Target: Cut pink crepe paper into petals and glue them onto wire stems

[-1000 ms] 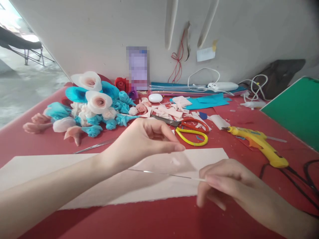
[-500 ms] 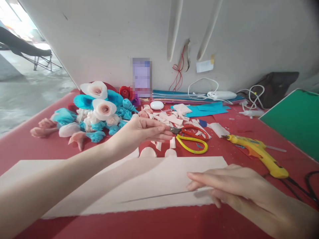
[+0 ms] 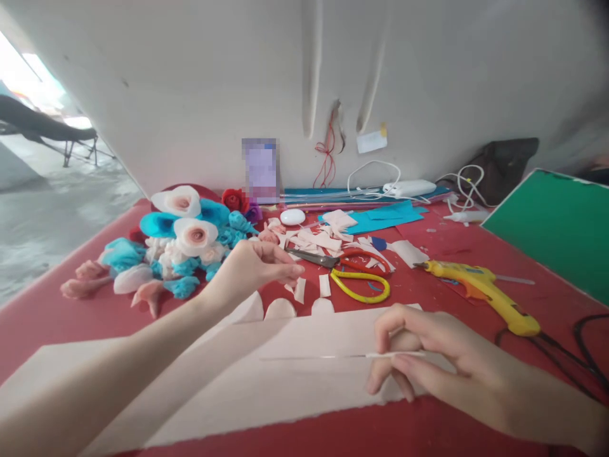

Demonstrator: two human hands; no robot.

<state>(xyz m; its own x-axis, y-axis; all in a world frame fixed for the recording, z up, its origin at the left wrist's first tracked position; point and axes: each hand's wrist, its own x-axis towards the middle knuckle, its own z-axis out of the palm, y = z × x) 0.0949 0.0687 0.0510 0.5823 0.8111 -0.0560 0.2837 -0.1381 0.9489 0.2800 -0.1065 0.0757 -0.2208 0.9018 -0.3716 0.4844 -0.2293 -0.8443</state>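
Between the thumb and fingers of my right hand (image 3: 419, 355) is a thin metal rod (image 3: 328, 357) with a white end. It points left, over a pale pink paper sheet (image 3: 238, 387). My left hand (image 3: 266, 263) is above the cut scraps, its thumb and fingers drawn together. Whatever may be in that pinch is hidden. Just right of its fingertips lie scissors (image 3: 359, 285) with one red and one yellow handle loop. Rounded paper pieces (image 3: 280, 309) lie by the sheet's far edge.
Pink and blue paper flowers (image 3: 195, 233) are heaped at the left. A yellow glue gun (image 3: 485, 292) with a black cord lies at the right, near a green board (image 3: 547, 228). Blue paper (image 3: 385, 218), scraps (image 3: 318, 239) and a white power strip (image 3: 409, 188) are farther back.
My right hand has gripped the thin rod and raised it off the paper. My left hand has moved left from the scissors, and its outstretched fingers have curled in. The view has shifted.
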